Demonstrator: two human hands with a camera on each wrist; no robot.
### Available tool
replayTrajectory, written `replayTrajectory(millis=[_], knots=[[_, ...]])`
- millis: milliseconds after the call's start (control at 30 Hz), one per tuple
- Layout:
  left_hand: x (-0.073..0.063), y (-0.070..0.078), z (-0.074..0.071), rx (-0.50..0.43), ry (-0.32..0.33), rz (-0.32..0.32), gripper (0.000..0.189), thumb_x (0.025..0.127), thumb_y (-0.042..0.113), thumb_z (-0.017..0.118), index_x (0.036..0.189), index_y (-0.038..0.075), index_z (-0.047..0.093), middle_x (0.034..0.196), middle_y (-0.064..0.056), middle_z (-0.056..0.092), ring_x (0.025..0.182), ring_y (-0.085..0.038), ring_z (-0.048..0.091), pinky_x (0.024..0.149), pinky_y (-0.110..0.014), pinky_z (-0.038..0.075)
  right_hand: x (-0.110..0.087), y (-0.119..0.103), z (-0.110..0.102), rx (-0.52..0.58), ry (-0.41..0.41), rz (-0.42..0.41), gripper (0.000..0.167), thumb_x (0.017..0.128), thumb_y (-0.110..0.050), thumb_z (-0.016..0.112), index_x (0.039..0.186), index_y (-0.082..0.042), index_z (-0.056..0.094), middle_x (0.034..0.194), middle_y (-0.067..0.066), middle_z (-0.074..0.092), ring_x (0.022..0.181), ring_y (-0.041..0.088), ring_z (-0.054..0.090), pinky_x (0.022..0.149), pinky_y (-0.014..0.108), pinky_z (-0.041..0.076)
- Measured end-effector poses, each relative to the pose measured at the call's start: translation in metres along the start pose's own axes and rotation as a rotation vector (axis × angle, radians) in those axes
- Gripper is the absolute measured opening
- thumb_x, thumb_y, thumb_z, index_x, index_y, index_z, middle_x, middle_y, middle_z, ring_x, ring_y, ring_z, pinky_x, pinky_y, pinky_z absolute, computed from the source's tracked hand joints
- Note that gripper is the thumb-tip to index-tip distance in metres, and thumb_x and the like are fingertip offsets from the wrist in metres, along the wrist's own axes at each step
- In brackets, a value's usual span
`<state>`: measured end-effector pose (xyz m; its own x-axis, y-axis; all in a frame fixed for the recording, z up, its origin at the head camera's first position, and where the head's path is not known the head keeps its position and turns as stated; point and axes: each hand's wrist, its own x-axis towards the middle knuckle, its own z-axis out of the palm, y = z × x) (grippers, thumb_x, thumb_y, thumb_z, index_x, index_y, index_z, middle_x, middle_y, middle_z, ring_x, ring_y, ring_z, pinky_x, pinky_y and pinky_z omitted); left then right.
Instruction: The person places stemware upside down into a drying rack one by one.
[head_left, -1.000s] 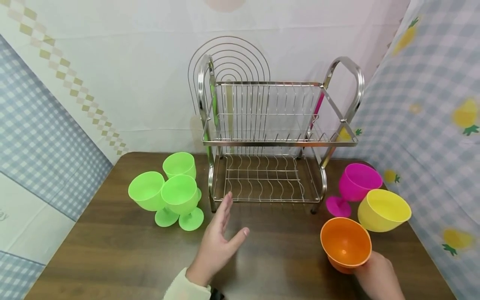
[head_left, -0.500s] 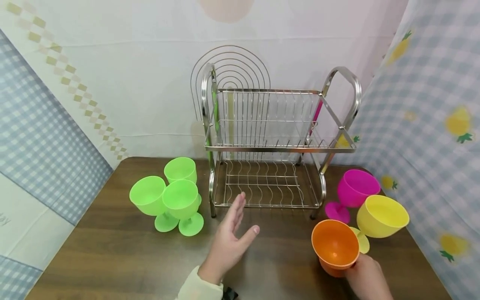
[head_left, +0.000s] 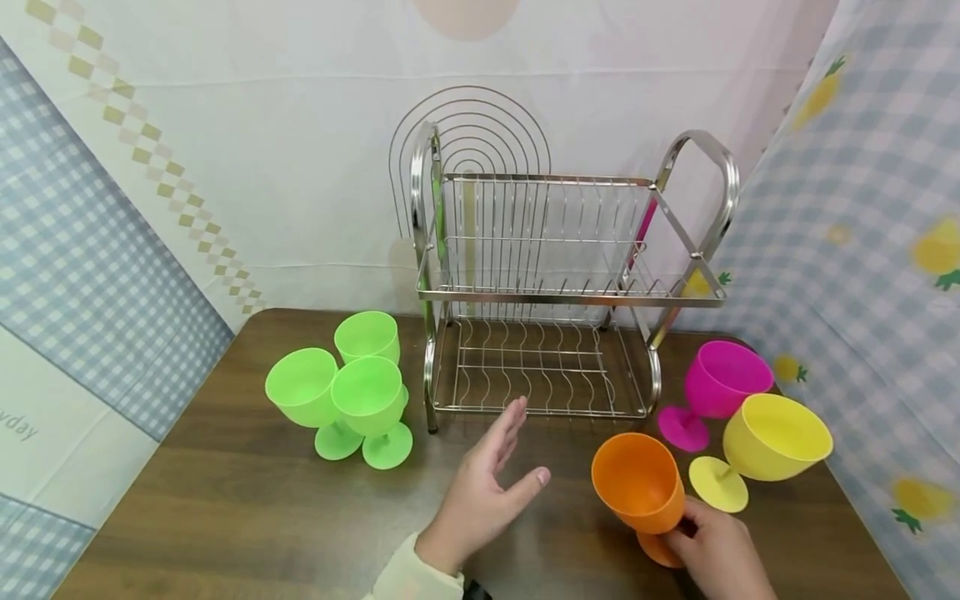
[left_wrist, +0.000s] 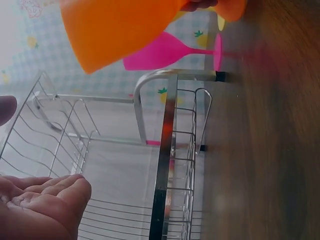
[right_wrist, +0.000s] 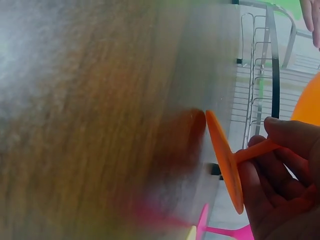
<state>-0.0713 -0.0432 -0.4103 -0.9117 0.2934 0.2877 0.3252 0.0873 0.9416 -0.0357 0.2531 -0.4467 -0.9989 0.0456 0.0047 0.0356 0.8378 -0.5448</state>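
My right hand (head_left: 716, 546) pinches the stem of an orange goblet (head_left: 639, 482) near the front right of the table. In the right wrist view thumb and fingers close round that stem, and the round orange base (right_wrist: 225, 162) shows close over the wood. The left hand (head_left: 487, 496) is held over the table in front of the rack, fingers straight, thumb apart, holding nothing. In the left wrist view its fingers (left_wrist: 60, 195) lie at the lower left, and the goblet's bowl (left_wrist: 120, 30) tilts across the top.
A two-tier metal dish rack (head_left: 570, 297) stands at the back. Left of it are three green goblets (head_left: 367, 396) grouped together. On the right stand a magenta goblet (head_left: 726, 379) and a yellow goblet (head_left: 776, 437). Patterned cloth (head_left: 885, 317) hangs along the right edge.
The right hand has carried the orange goblet leftward, away from the yellow one, whose base now shows fully. My left hand has drifted right, its fingers still straight.
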Motion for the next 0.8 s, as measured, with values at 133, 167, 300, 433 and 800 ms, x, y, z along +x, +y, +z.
replayTrajectory(millis=[133,167,300,433,800], knots=[[0.001,0.002,0.002,-0.012,-0.018,0.004,0.083,0.091,0.021,0.074,0.158,0.009,0.028,0.161,0.006,0.032,0.145,-0.016,0.036,0.116,-0.036,0.033,0.000,-0.003,0.001,-0.016,0.019,-0.033,0.017,0.079,-0.008,0.083,0.087,-0.020,0.075,0.085,-0.007,0.070,0.074,0.009,0.059,0.070,0.034,0.055],[0.001,0.003,0.003,-0.014,-0.022,0.006,0.083,0.091,0.021,0.074,0.158,0.009,0.028,0.161,0.006,0.032,0.145,-0.017,0.036,0.116,-0.036,0.033,0.000,-0.004,0.001,-0.018,0.025,-0.042,0.018,0.078,-0.008,0.084,0.086,-0.021,0.074,0.084,-0.008,0.069,0.073,0.007,0.058,0.069,0.032,0.055],[0.002,0.004,0.006,-0.025,-0.048,0.011,0.082,0.091,0.022,0.074,0.158,0.009,0.028,0.160,0.005,0.032,0.145,-0.020,0.037,0.116,-0.036,0.034,-0.001,-0.008,-0.001,0.001,0.005,-0.056,0.019,0.079,-0.007,0.084,0.085,-0.022,0.074,0.080,-0.011,0.066,0.072,0.005,0.056,0.069,0.029,0.054],[0.001,0.004,0.008,-0.025,-0.083,0.018,0.081,0.093,0.023,0.073,0.158,0.008,0.028,0.160,0.003,0.033,0.144,-0.023,0.038,0.116,-0.035,0.034,0.001,-0.013,-0.003,0.025,-0.039,-0.093,0.020,0.080,-0.007,0.082,0.084,-0.024,0.073,0.076,-0.015,0.062,0.071,0.002,0.054,0.068,0.026,0.053],[-0.002,0.003,0.016,0.112,-0.205,-0.003,0.081,0.092,0.039,0.072,0.158,0.018,0.031,0.160,0.002,0.034,0.144,-0.021,0.038,0.113,-0.039,0.039,0.003,-0.022,-0.007,-0.153,-0.054,-0.219,0.023,0.078,-0.010,0.083,0.076,-0.026,0.066,0.071,-0.017,0.050,0.065,0.001,0.046,0.061,0.025,0.047]])
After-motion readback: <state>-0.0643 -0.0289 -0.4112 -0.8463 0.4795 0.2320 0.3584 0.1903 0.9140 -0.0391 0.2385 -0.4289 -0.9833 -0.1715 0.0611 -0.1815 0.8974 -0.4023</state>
